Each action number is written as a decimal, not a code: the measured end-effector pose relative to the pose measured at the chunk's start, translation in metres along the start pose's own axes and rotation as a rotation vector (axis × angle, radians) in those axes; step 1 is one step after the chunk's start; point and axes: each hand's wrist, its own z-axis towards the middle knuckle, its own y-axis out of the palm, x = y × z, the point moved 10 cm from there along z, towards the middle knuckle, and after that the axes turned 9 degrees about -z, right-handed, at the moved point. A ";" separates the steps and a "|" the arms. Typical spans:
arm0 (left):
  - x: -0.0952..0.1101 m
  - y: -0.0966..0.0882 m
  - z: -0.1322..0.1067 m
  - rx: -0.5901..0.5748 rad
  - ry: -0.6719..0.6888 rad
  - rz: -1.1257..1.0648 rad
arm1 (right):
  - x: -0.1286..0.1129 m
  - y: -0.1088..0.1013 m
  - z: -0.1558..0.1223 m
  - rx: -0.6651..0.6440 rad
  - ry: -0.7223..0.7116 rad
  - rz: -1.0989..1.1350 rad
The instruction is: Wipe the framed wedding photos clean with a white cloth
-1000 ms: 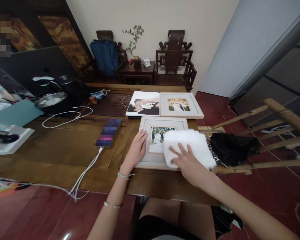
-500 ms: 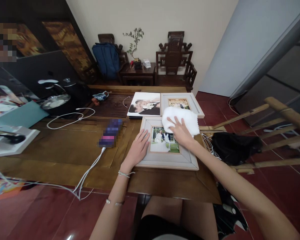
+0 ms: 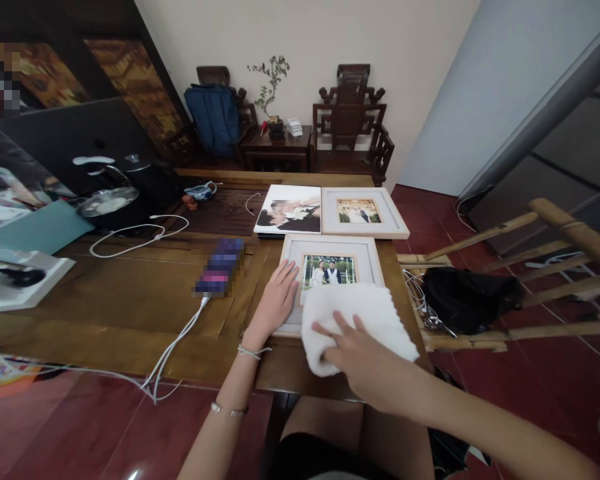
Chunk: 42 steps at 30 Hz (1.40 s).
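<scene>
A light wooden picture frame [image 3: 330, 240] lies flat near the table's front edge, with a photo [image 3: 329, 270] of two people outdoors in its middle. My left hand [image 3: 276, 300] rests flat on the frame's left side, fingers stretched out. Over the lower right part of the frame, my right hand [image 3: 360, 357] presses and holds a folded white cloth [image 3: 375, 313]. The cloth hides the frame's lower right corner and hangs past its front edge. Behind it lie a second framed picture [image 3: 397, 220] and, to its left, a photo panel [image 3: 313, 223] on a dark item.
A phone [image 3: 220, 267] with white cables [image 3: 177, 340] lies left on the wooden table [image 3: 130, 280]. Farther left are a lidded pot [image 3: 110, 203], a teal box [image 3: 40, 230] and a white power strip [image 3: 55, 273]. A black bag [image 3: 473, 300] sits on a bamboo chair [image 3: 563, 213] at right.
My right hand has drawn the white cloth from the frame's upper right toward me, to its lower edge. The rear frame's picture is now uncovered. My left hand stays in place.
</scene>
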 end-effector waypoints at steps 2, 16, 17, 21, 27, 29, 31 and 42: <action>-0.002 -0.002 -0.001 0.005 -0.047 -0.067 | -0.004 -0.002 0.014 0.087 -0.017 -0.022; -0.001 -0.012 -0.007 0.081 -0.052 -0.290 | 0.053 -0.037 0.122 0.388 0.189 -0.320; -0.001 -0.013 -0.007 0.087 -0.052 -0.299 | 0.041 -0.034 0.115 0.385 0.154 -0.312; 0.000 -0.019 -0.008 0.130 -0.053 -0.340 | -0.002 -0.018 0.076 0.295 0.006 -0.236; -0.004 -0.007 -0.003 0.032 -0.097 -0.152 | 0.023 -0.010 0.018 0.187 0.104 -0.226; -0.003 -0.006 -0.002 0.038 -0.083 -0.118 | 0.042 -0.008 -0.001 0.149 0.167 -0.229; -0.002 -0.006 -0.002 0.054 -0.079 -0.105 | 0.054 -0.004 -0.015 0.112 0.177 -0.219; -0.002 -0.012 -0.005 0.084 -0.112 -0.151 | -0.010 -0.020 0.068 0.293 -0.083 -0.168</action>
